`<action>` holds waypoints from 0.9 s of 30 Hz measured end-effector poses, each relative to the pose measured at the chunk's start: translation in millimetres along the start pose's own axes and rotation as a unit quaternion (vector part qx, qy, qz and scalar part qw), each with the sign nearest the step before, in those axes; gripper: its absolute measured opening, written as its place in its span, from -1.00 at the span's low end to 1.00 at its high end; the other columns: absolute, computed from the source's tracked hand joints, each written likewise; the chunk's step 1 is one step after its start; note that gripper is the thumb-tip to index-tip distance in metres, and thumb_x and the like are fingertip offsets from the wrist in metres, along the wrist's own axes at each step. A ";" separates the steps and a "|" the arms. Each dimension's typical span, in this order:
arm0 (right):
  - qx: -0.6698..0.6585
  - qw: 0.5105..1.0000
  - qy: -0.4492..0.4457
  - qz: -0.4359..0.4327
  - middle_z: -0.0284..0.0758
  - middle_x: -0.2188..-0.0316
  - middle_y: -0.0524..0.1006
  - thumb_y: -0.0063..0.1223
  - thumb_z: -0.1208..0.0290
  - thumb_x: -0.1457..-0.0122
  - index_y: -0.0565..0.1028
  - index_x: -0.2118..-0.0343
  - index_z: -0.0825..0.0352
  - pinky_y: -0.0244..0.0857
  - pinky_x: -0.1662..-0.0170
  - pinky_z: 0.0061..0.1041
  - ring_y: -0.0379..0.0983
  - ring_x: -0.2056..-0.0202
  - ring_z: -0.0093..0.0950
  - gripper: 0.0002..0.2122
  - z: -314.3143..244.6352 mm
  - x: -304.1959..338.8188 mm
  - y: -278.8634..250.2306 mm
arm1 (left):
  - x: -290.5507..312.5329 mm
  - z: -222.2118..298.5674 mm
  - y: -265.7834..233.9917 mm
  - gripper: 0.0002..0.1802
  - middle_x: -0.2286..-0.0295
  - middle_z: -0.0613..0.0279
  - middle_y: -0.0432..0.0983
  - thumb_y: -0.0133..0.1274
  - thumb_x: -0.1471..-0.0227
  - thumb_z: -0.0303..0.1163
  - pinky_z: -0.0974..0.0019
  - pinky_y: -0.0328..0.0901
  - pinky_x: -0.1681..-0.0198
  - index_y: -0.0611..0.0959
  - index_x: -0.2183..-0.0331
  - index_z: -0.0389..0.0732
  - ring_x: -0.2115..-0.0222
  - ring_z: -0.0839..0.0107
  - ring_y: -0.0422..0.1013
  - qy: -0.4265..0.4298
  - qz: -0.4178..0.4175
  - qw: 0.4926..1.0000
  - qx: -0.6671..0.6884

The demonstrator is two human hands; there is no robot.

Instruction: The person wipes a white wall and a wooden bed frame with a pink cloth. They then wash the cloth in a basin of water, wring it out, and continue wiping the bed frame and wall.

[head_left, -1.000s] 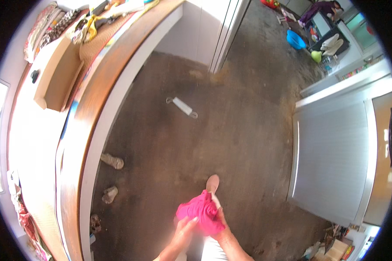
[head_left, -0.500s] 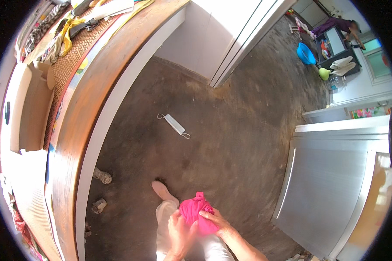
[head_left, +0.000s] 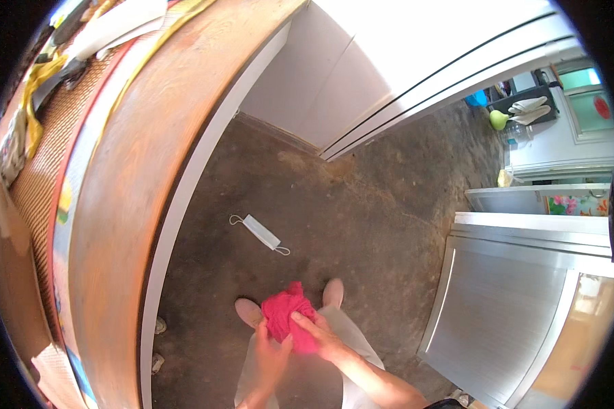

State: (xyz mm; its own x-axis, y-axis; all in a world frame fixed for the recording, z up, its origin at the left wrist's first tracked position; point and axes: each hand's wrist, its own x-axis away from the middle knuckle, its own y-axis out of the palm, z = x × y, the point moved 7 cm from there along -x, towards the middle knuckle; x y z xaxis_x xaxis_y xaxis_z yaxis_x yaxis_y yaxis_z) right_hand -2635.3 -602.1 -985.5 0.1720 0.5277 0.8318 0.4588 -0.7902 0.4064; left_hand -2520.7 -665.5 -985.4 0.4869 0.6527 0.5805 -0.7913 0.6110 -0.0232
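Observation:
A bundle of bright pink cloth (head_left: 284,312) is held in front of my legs, low in the view. It is crumpled into a rounded wad with a short end sticking up at the top; what kind of garment or cloth it is, I cannot make out. My left hand (head_left: 271,352) grips its lower left side, fingers curled against it and partly blurred. From the right, my right hand (head_left: 318,334) clasps it, the thumb lying across the front. Beyond the bundle, a white face mask (head_left: 261,232) with ear loops lies on the dark floor.
On the left runs a wooden-edged raised platform (head_left: 143,136) with a woven mat, clothes and an opened cardboard box (head_left: 10,238). A white wall corner juts in ahead. A grey metal door panel (head_left: 501,307) stands at right. Farther off are a green gourd-like thing (head_left: 499,120) and a blue basin (head_left: 477,98).
I have stepped forward and the view has shifted, bringing the platform closer. Both feet now show. The pink bundle stays between my hands, and the far person is out of view.

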 end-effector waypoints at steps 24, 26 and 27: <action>0.204 0.926 -0.270 -0.169 -0.32 -0.02 0.43 0.19 0.13 -0.15 0.23 -0.20 0.34 0.22 -0.12 -0.45 0.39 0.00 -0.44 -0.37 -293.3 -199.0 23.6 | -210.9 41.5 49.0 -0.59 0.12 0.09 0.45 -0.05 -0.16 -0.49 0.32 0.32 0.11 0.36 -0.06 -0.29 0.18 0.37 0.44 0.085 0.028 0.994 0.070; 0.323 0.839 -0.422 -0.120 -0.26 0.16 0.49 0.25 0.20 -0.10 0.32 -0.02 0.34 0.31 0.05 -0.43 0.44 0.16 -0.44 -0.49 -318.4 -196.2 31.7 | -218.6 54.6 46.4 -0.58 0.15 0.12 0.49 -0.02 -0.18 -0.42 0.35 0.34 0.15 0.38 -0.07 -0.26 0.21 0.38 0.46 0.133 0.016 0.987 0.092; 0.385 0.794 -0.462 -0.085 -0.24 0.22 0.49 0.26 0.21 -0.09 0.33 0.04 0.34 0.32 0.10 -0.42 0.45 0.20 -0.43 -0.53 -328.1 -194.1 31.8 | -218.2 68.7 46.7 -0.55 0.14 0.12 0.50 0.01 -0.18 -0.39 0.37 0.32 0.09 0.37 -0.09 -0.26 0.17 0.39 0.45 0.146 -0.001 0.983 0.111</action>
State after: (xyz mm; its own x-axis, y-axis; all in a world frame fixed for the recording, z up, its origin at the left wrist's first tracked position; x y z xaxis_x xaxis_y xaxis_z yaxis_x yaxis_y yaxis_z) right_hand -2940.2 -831.9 -1010.0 0.4537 0.8911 0.0120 0.8799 -0.4458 -0.1642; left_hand -2689.3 -810.1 -1057.3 0.5492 0.7718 0.3206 -0.8351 0.5218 0.1743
